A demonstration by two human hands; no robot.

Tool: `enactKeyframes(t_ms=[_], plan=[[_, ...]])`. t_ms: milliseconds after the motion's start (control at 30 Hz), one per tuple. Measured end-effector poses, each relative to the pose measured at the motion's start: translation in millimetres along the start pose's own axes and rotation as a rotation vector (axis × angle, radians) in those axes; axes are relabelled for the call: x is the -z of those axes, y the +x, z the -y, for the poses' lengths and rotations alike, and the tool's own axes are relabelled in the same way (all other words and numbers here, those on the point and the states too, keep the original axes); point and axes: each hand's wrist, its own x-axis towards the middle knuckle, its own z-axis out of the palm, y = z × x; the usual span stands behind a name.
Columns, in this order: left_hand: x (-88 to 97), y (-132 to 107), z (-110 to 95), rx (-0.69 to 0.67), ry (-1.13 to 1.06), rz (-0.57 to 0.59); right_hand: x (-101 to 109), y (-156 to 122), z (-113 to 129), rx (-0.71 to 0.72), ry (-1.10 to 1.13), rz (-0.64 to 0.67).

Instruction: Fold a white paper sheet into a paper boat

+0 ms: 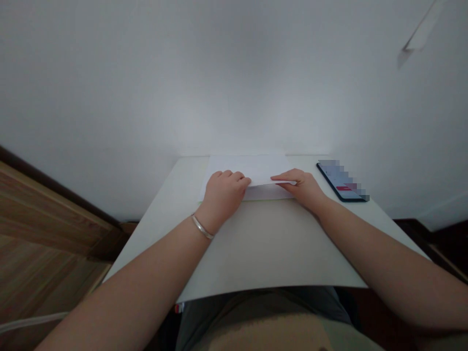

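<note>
1. The left hand [224, 197] is at the near left part of the paper [248, 165], fingers curled over it, thumb tip by the raised edge. Whether this grip pinches or only presses, I cannot tell: the underside is hidden. Best use of it, I judge, is as an anchor: light, flat pressure, so nothing skews or creases.

2. The paper lies on the far part of the tabletop [263, 243], by the wall [234, 97]. Between the hands its upper layer stands up off a lower layer [268, 193]; I cannot tell whether that is a fold or a second sheet. To work it well, bring the raised edge level and parallel with the edge below before any pressing, and smooth outward from the middle.

3. The right hand [305, 187] has its grip closed on the raised edge at the right, finger above, thumb below. A soft pinch should do; a hard one may dent the corner. Both hands should move at one height, or the edge may twist.

4. The phone [334, 176] lies flat, right of the right hand and apart from it. The right wrist should swing clear of it.

5. Counted, left to right: one bracelet [202, 226], two hands, two visible layers of paper, one phone; one tabletop under it all.
</note>
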Motion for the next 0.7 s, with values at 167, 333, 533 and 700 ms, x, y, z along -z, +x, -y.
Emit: enactKeyframes(t_ms=[167, 333, 533, 700], plan=[[-9.1, -4.0, 1.4, 0.038, -0.006, 0.127, -2.5, 3.3, -14.0, 0.127, -0.155, 0.085], [-8.5, -3.2, -1.4, 0.006, 0.036, 0.144, -3.9, 1.4, 4.1, 0.263, -0.283, 0.109], [-11.4, -2.8, -1.2, -0.04, 0.07, 0.106, -7.5, 0.3, 24.4, 0.233, -0.418, 0.133], [-10.5, -2.8, -0.1, -0.071, 0.051, 0.127, -9.7, 2.3, 6.4, 0.074, -0.375, 0.084]])
